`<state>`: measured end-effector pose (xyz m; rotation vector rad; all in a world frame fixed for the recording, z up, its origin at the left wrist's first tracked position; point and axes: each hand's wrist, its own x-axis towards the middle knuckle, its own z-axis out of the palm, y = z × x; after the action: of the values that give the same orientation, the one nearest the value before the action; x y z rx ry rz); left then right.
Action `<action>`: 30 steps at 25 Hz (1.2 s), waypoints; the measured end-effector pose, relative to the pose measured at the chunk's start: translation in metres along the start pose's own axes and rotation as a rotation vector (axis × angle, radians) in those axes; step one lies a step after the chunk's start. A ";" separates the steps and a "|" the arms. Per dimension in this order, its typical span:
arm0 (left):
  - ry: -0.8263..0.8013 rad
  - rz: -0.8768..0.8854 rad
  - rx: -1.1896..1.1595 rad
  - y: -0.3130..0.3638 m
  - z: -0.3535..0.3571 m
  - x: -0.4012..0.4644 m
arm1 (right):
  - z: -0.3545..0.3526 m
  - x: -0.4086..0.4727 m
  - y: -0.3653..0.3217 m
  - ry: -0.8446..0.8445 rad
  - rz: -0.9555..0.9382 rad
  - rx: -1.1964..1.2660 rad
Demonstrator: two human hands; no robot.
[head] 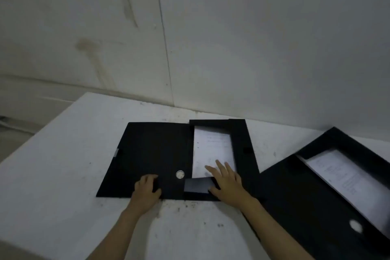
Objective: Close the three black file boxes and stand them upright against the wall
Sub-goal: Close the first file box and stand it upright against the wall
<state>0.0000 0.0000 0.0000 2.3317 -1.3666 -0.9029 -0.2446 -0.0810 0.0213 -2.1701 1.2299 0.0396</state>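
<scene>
A black file box (152, 154) lies open and flat on the white table (63, 164), its lid spread to the left and white papers (213, 150) in its tray. My left hand (147, 188) rests on the lid's near edge, fingers curled over it. My right hand (226, 181) lies flat, fingers spread, on the papers and on a small black flap (197, 184) at the tray's near end. A second black file box (316, 192) lies open at the right, also holding papers (346, 181). No third box is in view.
A pale wall (232, 38) rises right behind the table's far edge. The table's left edge drops off to the floor (12, 133). A round metal ring (180, 174) sits in the first box's spine. Dark specks mark the tabletop near me.
</scene>
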 end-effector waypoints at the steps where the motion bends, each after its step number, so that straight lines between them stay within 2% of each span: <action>1: 0.004 -0.023 0.029 -0.010 -0.002 0.001 | 0.011 0.003 -0.012 -0.019 -0.029 -0.054; 4: 0.025 -0.064 0.039 -0.033 -0.009 0.003 | 0.040 0.010 -0.035 -0.052 -0.049 -0.184; 7: 0.098 -0.164 0.012 -0.054 -0.018 0.007 | 0.054 0.019 -0.037 -0.037 0.014 -0.288; 11: 0.216 -0.371 -0.078 -0.074 -0.036 0.010 | 0.056 0.027 -0.038 -0.037 0.088 -0.298; 14: 0.242 -0.462 -0.161 -0.081 -0.043 0.011 | 0.060 0.028 -0.035 0.004 0.098 -0.328; 20: 0.318 -0.465 -0.199 -0.084 -0.055 0.021 | 0.069 0.028 -0.032 0.109 0.056 -0.336; 25: 0.319 -0.521 -0.296 -0.092 -0.066 0.028 | 0.069 0.028 -0.030 0.111 0.048 -0.343; 27: 0.409 -0.517 -0.427 -0.089 -0.077 0.029 | 0.073 0.028 -0.028 0.111 0.043 -0.326; 30: 0.540 -0.350 -0.759 -0.059 -0.104 0.022 | 0.070 0.025 -0.031 0.112 0.024 -0.347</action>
<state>0.1152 0.0046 0.0393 1.9880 -0.3134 -0.6382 -0.1870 -0.0511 -0.0266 -2.4823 1.3964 0.1534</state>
